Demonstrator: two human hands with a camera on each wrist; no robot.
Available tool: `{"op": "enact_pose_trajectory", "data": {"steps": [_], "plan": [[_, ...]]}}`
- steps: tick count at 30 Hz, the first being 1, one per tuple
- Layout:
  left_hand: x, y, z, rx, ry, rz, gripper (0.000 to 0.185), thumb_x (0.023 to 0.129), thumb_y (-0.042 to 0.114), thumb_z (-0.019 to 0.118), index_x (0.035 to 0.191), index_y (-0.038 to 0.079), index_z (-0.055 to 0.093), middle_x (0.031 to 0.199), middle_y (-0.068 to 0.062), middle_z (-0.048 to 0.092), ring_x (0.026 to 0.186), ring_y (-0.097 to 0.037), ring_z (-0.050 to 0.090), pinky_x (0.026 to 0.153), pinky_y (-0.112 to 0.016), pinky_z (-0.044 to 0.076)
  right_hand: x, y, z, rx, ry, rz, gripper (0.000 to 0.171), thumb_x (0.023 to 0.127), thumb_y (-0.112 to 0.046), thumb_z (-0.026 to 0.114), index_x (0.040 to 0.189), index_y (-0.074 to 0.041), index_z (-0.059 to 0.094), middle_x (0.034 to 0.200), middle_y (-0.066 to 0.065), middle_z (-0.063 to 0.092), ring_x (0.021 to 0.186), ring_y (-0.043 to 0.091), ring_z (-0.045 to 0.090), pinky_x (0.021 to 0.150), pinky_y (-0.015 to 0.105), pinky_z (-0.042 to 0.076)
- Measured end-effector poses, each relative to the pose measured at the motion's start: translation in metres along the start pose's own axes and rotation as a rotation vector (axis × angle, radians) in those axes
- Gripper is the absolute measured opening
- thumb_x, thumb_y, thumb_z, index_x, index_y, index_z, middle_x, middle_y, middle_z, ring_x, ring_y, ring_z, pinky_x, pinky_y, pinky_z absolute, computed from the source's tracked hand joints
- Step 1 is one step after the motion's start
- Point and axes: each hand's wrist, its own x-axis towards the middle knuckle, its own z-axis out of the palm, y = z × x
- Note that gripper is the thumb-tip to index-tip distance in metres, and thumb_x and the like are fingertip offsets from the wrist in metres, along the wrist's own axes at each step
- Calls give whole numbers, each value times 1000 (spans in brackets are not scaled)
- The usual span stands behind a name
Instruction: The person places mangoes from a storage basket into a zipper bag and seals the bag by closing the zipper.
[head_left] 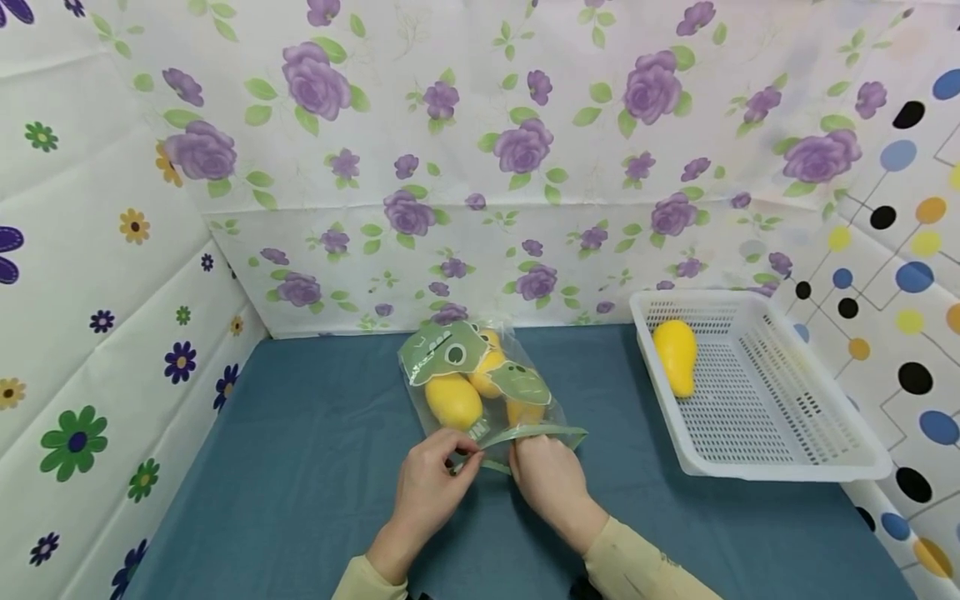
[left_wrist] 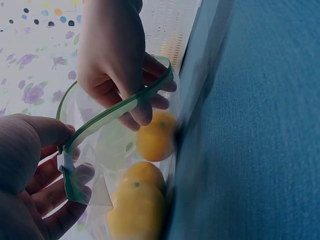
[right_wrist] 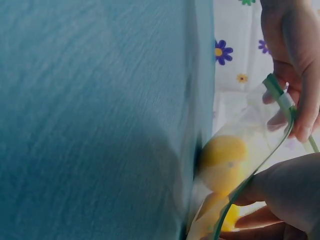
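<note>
We note: zip bag (head_left: 513, 379) lies on counter (head_left: 322, 467); left grip (head_left: 431, 475) pinches its rim, presumably to spread the mouth; right grip (head_left: 551, 479), fingers loosely parted, dips inside near yellow fruit (head_left: 453, 402).

- The clear bag (head_left: 437, 350) is carrying green cartoon heads as a print.
- Its zip strip (left_wrist: 117, 106) is showing green, its slider (left_wrist: 65, 161) white.
- The bagged fruits (head_left: 453, 402) are showing yellow to orange.
- The basket (head_left: 780, 469) is showing plain white, the mango (head_left: 677, 358) inside bright yellow.
- The worktop (head_left: 322, 483) is showing plain blue.
- The back cloth (head_left: 480, 183) is bearing purple roses and green leaves on white.
- The left cloth (head_left: 90, 275) is bearing purple, green and orange-yellow flowers on white.
- The right cloth (head_left: 877, 342) is bearing black, blue, yellow and orange dots on white, with thin lines.
- The sleeves (head_left: 637, 562) are showing pale yellow.
</note>
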Motion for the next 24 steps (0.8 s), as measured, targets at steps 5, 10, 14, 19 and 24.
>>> {"op": "enact_pose_trajectory", "data": {"steps": [5, 10, 14, 19, 24], "plan": [[0, -1, -1, -3, -23, 3, 12, 95, 17, 85, 93, 26, 78, 91, 14, 69, 67, -12, 63, 61, -24, 52, 0, 3, 2, 10, 11, -19, 15, 95, -16, 81, 92, -5, 70, 64, 9, 60, 49, 24, 60, 40, 37, 47], [-1, -1, -2, 1, -26, 8, 7, 99, 25, 81, 93, 23, 79, 92, 13, 70, 67, -12, 63, 61, -24, 52, 2, 6, 6, 31, 13, 0, 30, 94, -16, 82, 115, 2, 69, 88, 14, 67, 60, 29, 66, 45, 40, 53], [-1, -1, -1, 18, -19, 2, 10, 93, 17, 87, 92, 23, 79, 91, 14, 70, 66, -10, 62, 60, -24, 51, 2, 6, 7, 12, -13, 14, 54, 94, -21, 84, 135, 6, 62, 116, 19, 67, 63, 28, 67, 46, 39, 53], [-2, -2, -1, 14, -19, -4, 12, 91, 14, 88, 92, 22, 79, 90, 13, 70, 66, -10, 63, 60, -24, 52, 2, 6, 4, 39, -59, 35, 53, 96, -22, 83, 136, 4, 61, 120, 19, 66, 62, 28, 67, 45, 38, 51], [-2, -3, -2, 7, -19, -4, 8, 93, 16, 86, 93, 19, 79, 91, 13, 70, 69, -10, 64, 61, -24, 53, 0, 5, -3, 57, -118, 55, 32, 98, -26, 81, 117, -5, 65, 89, 11, 66, 63, 28, 68, 47, 41, 53]]}}
